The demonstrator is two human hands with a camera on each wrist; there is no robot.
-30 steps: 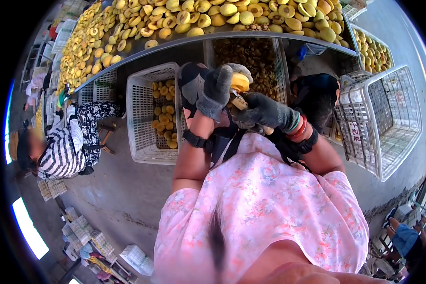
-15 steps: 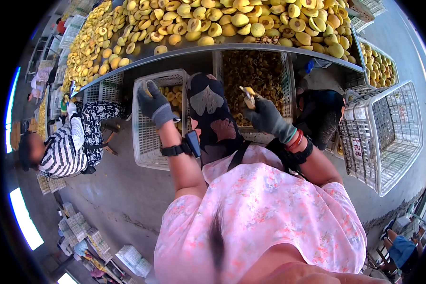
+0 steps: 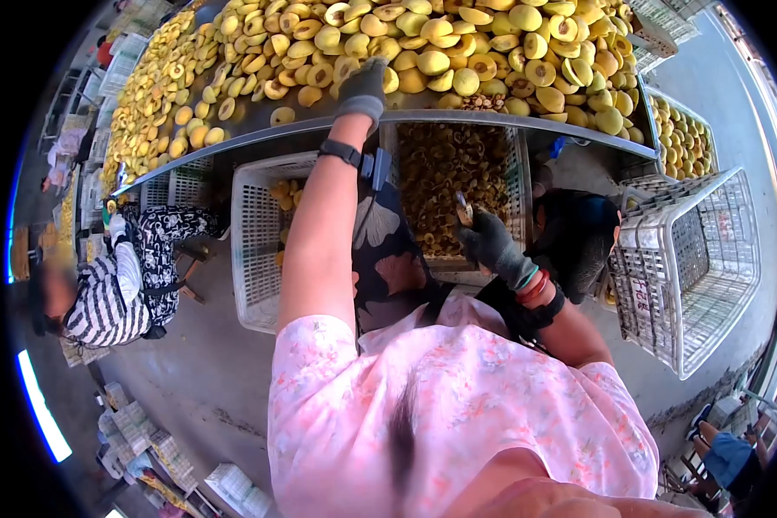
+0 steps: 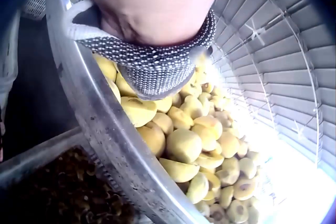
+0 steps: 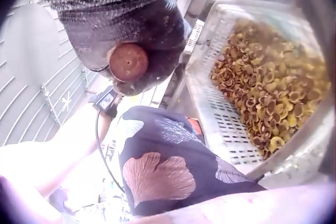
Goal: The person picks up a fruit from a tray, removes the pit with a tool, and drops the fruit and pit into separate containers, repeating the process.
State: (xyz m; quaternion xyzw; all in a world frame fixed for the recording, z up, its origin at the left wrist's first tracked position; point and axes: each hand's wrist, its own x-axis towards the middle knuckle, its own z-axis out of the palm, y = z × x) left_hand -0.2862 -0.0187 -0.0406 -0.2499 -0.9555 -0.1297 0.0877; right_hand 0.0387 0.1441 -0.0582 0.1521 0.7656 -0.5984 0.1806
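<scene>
My left hand [image 3: 360, 89], in a grey knit glove, reaches over the table's metal rim among yellow peach halves [image 3: 432, 62]. In the left wrist view the back of the glove [image 4: 157, 74] hides the fingers, so I cannot tell whether they grip a peach half. My gloved right hand [image 3: 495, 246] grips a wooden-handled tool [image 3: 464, 210] with a metal tip, above my lap and near a crate of brown and yellow scraps [image 3: 449, 186]. The round butt of the handle [image 5: 128, 62] sticks out of the right fist in the right wrist view.
A white crate [image 3: 259, 285] with cut peaches stands left of my legs. Another white crate [image 3: 691, 268] stands tilted at the right. The table's metal edge [image 3: 293, 131] curves across the front. A person in a striped top [image 3: 104, 298] sits at the left.
The left hand parted from the right with a peach, went over the left crate, then moved forward onto the peach table. The right hand kept the tool and moved slightly back toward my lap.
</scene>
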